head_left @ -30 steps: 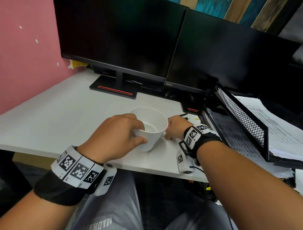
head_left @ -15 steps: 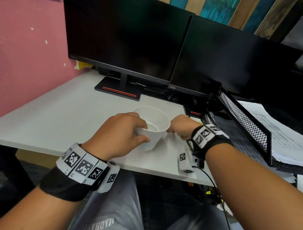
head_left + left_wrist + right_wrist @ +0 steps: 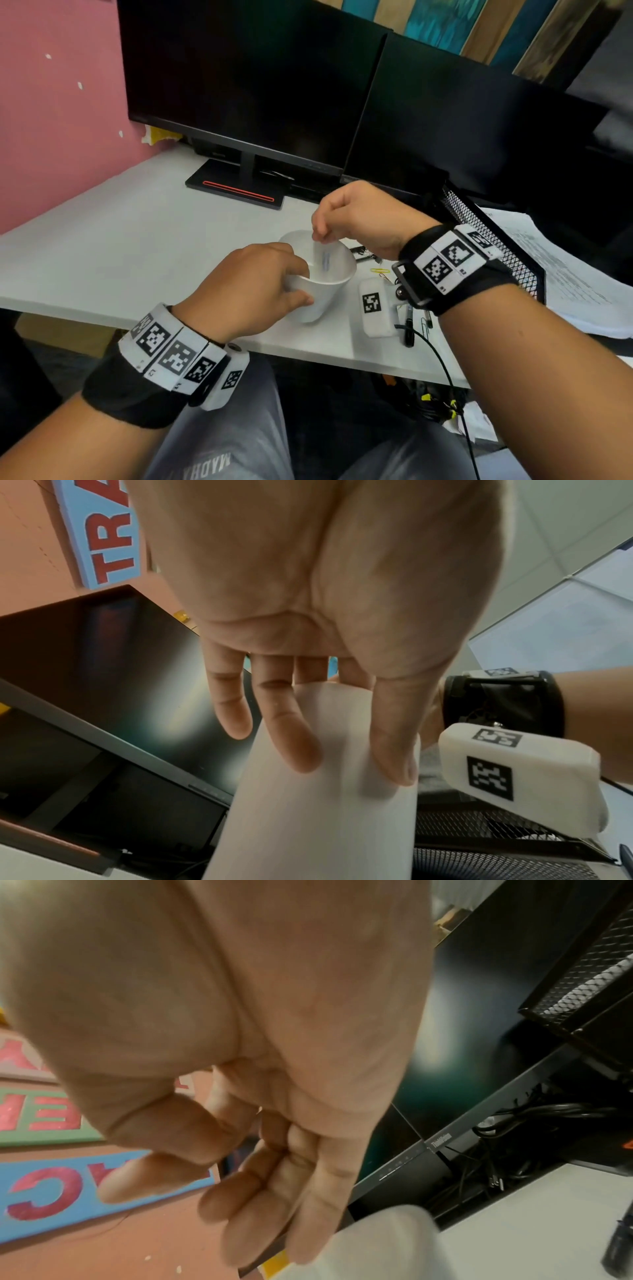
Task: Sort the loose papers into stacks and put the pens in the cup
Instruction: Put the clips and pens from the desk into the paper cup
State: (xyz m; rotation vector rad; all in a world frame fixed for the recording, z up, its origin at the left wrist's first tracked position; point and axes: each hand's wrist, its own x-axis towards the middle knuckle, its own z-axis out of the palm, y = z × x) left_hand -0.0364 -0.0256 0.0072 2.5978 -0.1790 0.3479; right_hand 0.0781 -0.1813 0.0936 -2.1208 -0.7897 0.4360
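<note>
Near the front edge of the desk, my left hand (image 3: pixel 305 284) grips a white paper cup (image 3: pixel 325 291). In the left wrist view the thumb and fingers (image 3: pixel 301 756) wrap the cup (image 3: pixel 318 818). My right hand (image 3: pixel 318 236) hovers just over the cup's mouth. A pale pen (image 3: pixel 325 262) with blue print stands blurred inside the cup, right under its fingertips. In the right wrist view that hand (image 3: pixel 164 1199) has loosely curled fingers, thumb apart, nothing between them. A black pen (image 3: pixel 409 329) lies on the desk right of the cup.
A black mesh tray (image 3: pixel 496 246) with printed papers (image 3: pixel 565 274) stands at the right. Two dark monitors (image 3: pixel 257 85) fill the back. A yellow paper clip (image 3: pixel 380 270) and binder clips (image 3: pixel 363 253) lie right of the cup. A pink wall stands at the left.
My right hand has risen from the desk beside the cup to above its mouth, and a pale pen now shows inside the cup. The left hand has kept its grip.
</note>
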